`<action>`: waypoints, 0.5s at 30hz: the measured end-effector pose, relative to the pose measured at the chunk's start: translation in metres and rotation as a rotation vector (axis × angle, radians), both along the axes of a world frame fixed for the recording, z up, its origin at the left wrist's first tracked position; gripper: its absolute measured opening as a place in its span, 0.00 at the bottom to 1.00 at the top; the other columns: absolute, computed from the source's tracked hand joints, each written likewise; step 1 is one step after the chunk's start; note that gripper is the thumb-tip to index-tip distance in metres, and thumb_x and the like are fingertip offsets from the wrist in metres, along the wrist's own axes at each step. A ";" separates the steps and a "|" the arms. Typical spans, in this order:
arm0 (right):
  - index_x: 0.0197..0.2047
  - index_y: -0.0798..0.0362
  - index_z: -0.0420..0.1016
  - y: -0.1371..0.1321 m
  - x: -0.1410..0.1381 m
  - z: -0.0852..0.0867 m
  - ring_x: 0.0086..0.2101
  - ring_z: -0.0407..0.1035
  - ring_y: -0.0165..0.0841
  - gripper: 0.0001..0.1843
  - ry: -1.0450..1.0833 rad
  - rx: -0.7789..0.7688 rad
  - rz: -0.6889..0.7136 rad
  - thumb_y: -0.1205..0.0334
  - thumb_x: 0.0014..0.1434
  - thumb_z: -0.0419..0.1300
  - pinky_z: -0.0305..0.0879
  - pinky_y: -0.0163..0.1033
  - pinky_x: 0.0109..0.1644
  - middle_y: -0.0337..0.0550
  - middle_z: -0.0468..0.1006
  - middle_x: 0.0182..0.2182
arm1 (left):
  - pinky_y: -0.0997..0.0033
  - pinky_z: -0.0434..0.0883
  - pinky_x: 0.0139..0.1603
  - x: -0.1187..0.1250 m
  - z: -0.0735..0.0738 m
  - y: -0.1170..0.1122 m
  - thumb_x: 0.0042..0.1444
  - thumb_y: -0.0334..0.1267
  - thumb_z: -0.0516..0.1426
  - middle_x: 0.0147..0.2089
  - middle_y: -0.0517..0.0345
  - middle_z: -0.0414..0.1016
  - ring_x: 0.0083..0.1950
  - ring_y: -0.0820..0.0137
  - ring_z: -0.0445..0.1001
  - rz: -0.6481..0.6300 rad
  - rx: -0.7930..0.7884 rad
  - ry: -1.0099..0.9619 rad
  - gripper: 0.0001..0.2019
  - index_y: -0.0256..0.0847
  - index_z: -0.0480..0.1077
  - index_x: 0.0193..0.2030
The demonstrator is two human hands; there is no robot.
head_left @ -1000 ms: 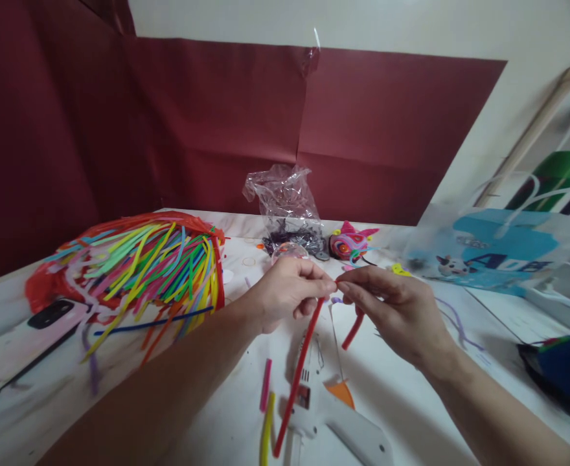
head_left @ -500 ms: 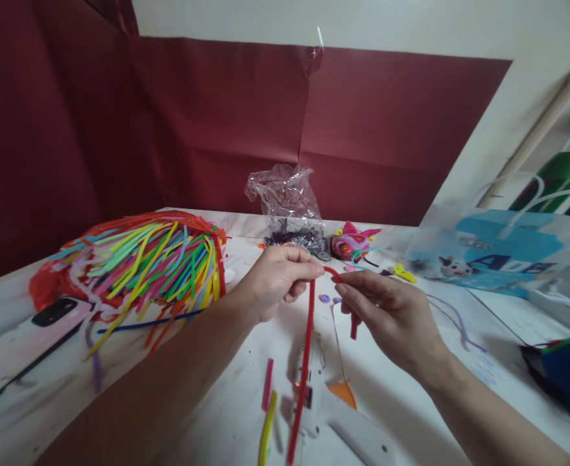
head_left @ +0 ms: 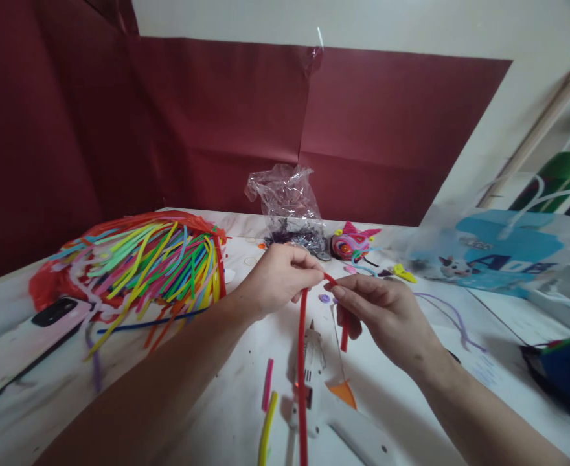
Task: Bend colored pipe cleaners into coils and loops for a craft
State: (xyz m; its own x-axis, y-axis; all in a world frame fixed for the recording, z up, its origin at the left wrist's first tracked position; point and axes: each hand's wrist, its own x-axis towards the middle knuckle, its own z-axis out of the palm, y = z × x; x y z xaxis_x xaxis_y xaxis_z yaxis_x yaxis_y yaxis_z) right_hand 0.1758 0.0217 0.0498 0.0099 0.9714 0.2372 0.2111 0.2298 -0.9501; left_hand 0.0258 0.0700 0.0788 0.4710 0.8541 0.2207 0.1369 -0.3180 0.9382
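Both of my hands pinch one red pipe cleaner [head_left: 303,362] above the table, bent into an arch at the top. My left hand [head_left: 278,278] grips it at the bend, and the long end hangs down past the lower edge of the view. My right hand [head_left: 382,310] pinches the other side of the bend, with a short red end pointing down under its fingers. Below the hands lies a white glue gun [head_left: 331,414].
A pile of coloured pipe cleaners [head_left: 153,265] in a red bag lies at the left, beside a phone [head_left: 52,312]. A clear plastic bag [head_left: 289,207] and a pink coiled figure [head_left: 350,244] sit at the back. Short pink [head_left: 266,384] and yellow [head_left: 267,430] pieces lie near the glue gun.
The long red end has swung from slanting left to hanging nearly straight down. Both hands shifted slightly down and left, still pinching the bend.
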 end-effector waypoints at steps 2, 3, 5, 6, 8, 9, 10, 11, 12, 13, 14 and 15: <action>0.25 0.58 0.72 0.000 0.000 0.000 0.12 0.59 0.23 0.14 -0.020 0.007 -0.011 0.53 0.49 0.59 0.56 0.29 0.16 0.35 0.69 0.12 | 0.80 0.56 0.19 -0.001 0.001 -0.001 0.45 0.29 0.55 0.17 0.67 0.61 0.19 0.81 0.58 -0.013 0.070 0.041 0.05 0.35 0.68 0.20; 0.25 0.58 0.72 0.000 0.000 0.000 0.13 0.59 0.23 0.14 -0.024 0.010 -0.016 0.53 0.49 0.60 0.56 0.29 0.16 0.35 0.69 0.12 | 0.79 0.57 0.21 -0.002 0.002 -0.001 0.45 0.29 0.55 0.18 0.66 0.62 0.20 0.81 0.59 -0.017 0.098 0.060 0.06 0.35 0.67 0.19; 0.26 0.58 0.72 0.001 0.000 -0.001 0.13 0.59 0.23 0.15 -0.009 0.007 -0.021 0.52 0.48 0.60 0.57 0.29 0.16 0.36 0.69 0.12 | 0.79 0.57 0.22 -0.003 0.004 -0.002 0.44 0.29 0.55 0.18 0.66 0.62 0.21 0.80 0.60 -0.018 0.128 0.093 0.06 0.35 0.68 0.18; 0.27 0.58 0.73 0.002 0.000 -0.001 0.12 0.59 0.24 0.15 0.014 -0.001 -0.015 0.52 0.48 0.61 0.57 0.30 0.15 0.36 0.69 0.12 | 0.79 0.56 0.22 -0.003 0.004 -0.002 0.44 0.29 0.55 0.18 0.67 0.62 0.20 0.81 0.59 -0.012 0.125 0.101 0.06 0.36 0.68 0.18; 0.29 0.58 0.73 0.003 0.001 -0.002 0.12 0.59 0.24 0.15 0.084 -0.025 0.007 0.53 0.46 0.63 0.57 0.30 0.15 0.36 0.70 0.12 | 0.79 0.54 0.20 -0.005 0.005 -0.002 0.44 0.29 0.55 0.16 0.68 0.59 0.18 0.81 0.56 0.007 0.088 0.090 0.06 0.36 0.68 0.19; 0.30 0.57 0.73 0.004 0.002 -0.002 0.12 0.59 0.25 0.15 0.123 -0.038 0.021 0.53 0.46 0.63 0.57 0.30 0.15 0.36 0.70 0.13 | 0.79 0.53 0.19 -0.005 0.005 -0.001 0.44 0.29 0.56 0.15 0.68 0.58 0.17 0.81 0.54 0.015 0.065 0.072 0.05 0.36 0.68 0.20; 0.31 0.57 0.73 0.005 0.003 -0.003 0.13 0.60 0.25 0.14 0.158 -0.044 0.034 0.54 0.46 0.64 0.57 0.30 0.15 0.36 0.71 0.13 | 0.79 0.52 0.18 -0.006 0.005 0.000 0.44 0.29 0.56 0.14 0.69 0.58 0.17 0.82 0.53 0.020 0.043 0.047 0.04 0.36 0.68 0.21; 0.30 0.57 0.73 0.006 0.005 -0.004 0.13 0.60 0.25 0.13 0.186 -0.047 0.046 0.55 0.46 0.64 0.57 0.30 0.16 0.37 0.72 0.14 | 0.79 0.52 0.17 -0.007 0.005 0.001 0.44 0.29 0.56 0.14 0.69 0.58 0.16 0.82 0.53 0.027 0.028 0.022 0.04 0.36 0.68 0.21; 0.30 0.57 0.73 0.007 0.006 -0.005 0.13 0.60 0.25 0.12 0.210 -0.046 0.057 0.56 0.47 0.64 0.57 0.30 0.16 0.37 0.72 0.14 | 0.80 0.51 0.17 -0.008 0.006 0.002 0.43 0.29 0.56 0.14 0.69 0.58 0.16 0.82 0.52 0.040 0.019 0.000 0.03 0.37 0.68 0.21; 0.29 0.57 0.73 0.007 0.007 -0.006 0.13 0.61 0.25 0.11 0.231 -0.046 0.068 0.57 0.47 0.64 0.57 0.30 0.16 0.38 0.72 0.14 | 0.80 0.51 0.17 -0.008 0.006 0.003 0.43 0.28 0.56 0.14 0.69 0.58 0.16 0.83 0.53 0.061 0.017 -0.016 0.03 0.37 0.68 0.21; 0.29 0.57 0.73 0.007 0.008 -0.007 0.13 0.61 0.24 0.10 0.247 -0.048 0.083 0.58 0.48 0.64 0.56 0.29 0.16 0.38 0.73 0.15 | 0.80 0.50 0.16 -0.008 0.006 0.003 0.43 0.28 0.56 0.14 0.69 0.58 0.16 0.83 0.53 0.085 0.017 -0.025 0.03 0.37 0.67 0.21; 0.28 0.58 0.73 0.007 0.008 -0.008 0.14 0.61 0.24 0.10 0.259 -0.054 0.099 0.59 0.48 0.64 0.56 0.29 0.16 0.38 0.73 0.15 | 0.80 0.50 0.16 -0.009 0.006 0.004 0.43 0.28 0.56 0.14 0.69 0.58 0.16 0.83 0.53 0.109 0.017 -0.028 0.04 0.37 0.67 0.21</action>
State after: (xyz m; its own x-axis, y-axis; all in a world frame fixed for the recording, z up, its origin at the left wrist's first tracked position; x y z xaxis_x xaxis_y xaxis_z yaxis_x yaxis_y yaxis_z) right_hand 0.1840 0.0291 0.0422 -0.0322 0.9819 0.1866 -0.0618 0.1844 -0.9809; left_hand 0.0173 0.0736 0.0851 0.3691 0.8959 0.2472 0.1449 -0.3182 0.9369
